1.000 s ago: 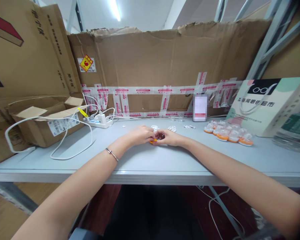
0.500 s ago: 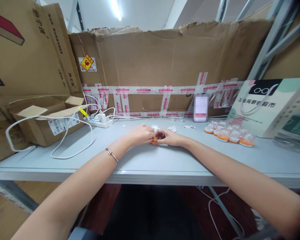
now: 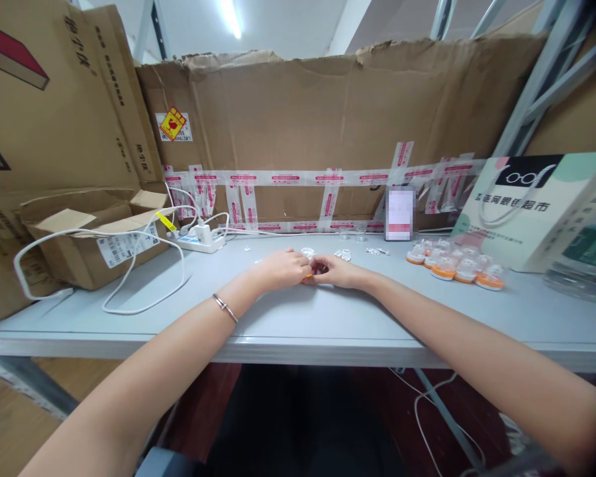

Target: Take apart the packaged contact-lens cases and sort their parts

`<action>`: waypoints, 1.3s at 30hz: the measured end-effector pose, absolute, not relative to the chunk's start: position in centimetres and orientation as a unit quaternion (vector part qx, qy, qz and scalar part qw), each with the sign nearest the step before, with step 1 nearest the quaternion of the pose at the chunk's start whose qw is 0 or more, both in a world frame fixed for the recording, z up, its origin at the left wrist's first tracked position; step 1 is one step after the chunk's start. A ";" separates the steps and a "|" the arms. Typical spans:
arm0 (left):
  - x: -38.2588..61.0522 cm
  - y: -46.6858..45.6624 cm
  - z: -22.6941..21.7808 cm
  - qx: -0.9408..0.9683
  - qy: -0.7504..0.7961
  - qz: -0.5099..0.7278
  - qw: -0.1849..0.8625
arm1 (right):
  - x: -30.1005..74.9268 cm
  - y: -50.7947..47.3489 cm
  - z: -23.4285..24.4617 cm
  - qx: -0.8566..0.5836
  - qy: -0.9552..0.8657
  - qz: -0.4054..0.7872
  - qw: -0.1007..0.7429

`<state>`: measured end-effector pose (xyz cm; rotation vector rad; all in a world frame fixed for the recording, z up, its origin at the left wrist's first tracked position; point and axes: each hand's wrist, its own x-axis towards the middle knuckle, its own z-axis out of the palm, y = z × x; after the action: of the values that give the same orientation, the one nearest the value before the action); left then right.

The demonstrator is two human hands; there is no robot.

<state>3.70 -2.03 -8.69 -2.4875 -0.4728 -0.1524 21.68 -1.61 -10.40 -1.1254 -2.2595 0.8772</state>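
Slight shift since the earlier frame: your left hand (image 3: 284,268) sits farther right, hiding more of the small orange plastic piece (image 3: 306,279). You have that hand and your right hand (image 3: 342,272) pinched on it, left of the clear-topped orange-and-white plastic units (image 3: 464,268). Probably light, stiff, somewhat slippery; grip its edge at 2 opposite sides.

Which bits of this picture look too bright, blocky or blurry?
All in the head view: the ceiling lamp glares white; the phone has blocky squares over it; the bottle looks smeary; the orange piece, mostly covered, looks fuzzy.
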 end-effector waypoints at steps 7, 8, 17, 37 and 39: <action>3.7 -2.1 -8.9 -0.937 -0.171 -0.073 0.296 | 21.5 -1.9 -10.1 -0.429 -0.815 0.317 0.228; 3.7 -2.1 -8.9 -0.937 -0.169 -0.074 0.296 | 21.5 -1.9 -10.1 -0.428 -0.814 0.318 0.229; 3.6 -1.8 -9.2 -0.934 -0.185 -0.083 0.296 | 21.5 -1.4 -10.5 -0.428 -0.810 0.324 0.236; 3.8 -1.8 -9.2 -0.945 -0.260 -0.115 0.162 | 21.5 -1.3 -10.7 -0.421 -0.813 0.321 0.241; 3.7 -1.6 -9.0 -0.942 -0.284 -0.131 0.120 | 21.6 -1.2 -10.9 -0.419 -0.814 0.323 0.242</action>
<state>3.69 -1.61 -8.97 -2.7530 -0.8306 -0.3829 21.58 -1.23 -10.86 -1.1447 -2.2242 0.8832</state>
